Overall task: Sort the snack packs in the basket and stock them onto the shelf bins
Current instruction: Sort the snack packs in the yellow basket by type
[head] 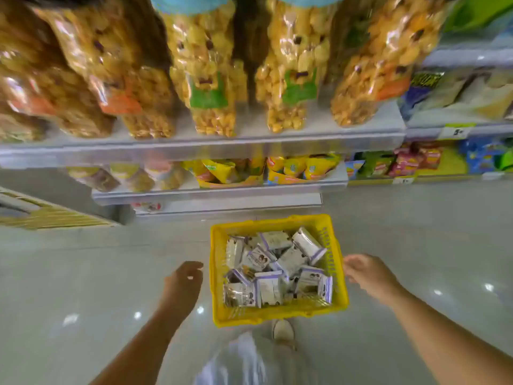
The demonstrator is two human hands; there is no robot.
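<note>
On the floor, at 6 o'clock from the shelf (211,193), sits the yellow basket (277,315), heaped with white-and-purple snack packs (277,268) lying at all angles. A hand flanks it on each side, and both hold nothing. The left hand (184,276) hangs with loosely curled fingers at the basket's 9 o'clock, apart from its wall. The right hand (366,273), fingers relaxed, is at 3 o'clock, fingertips just beside the rim; whether they touch it I cannot tell. The right looks nearer. The basket's long axis seems to run 12 to 6, so the packs lie inward from either hand.
</note>
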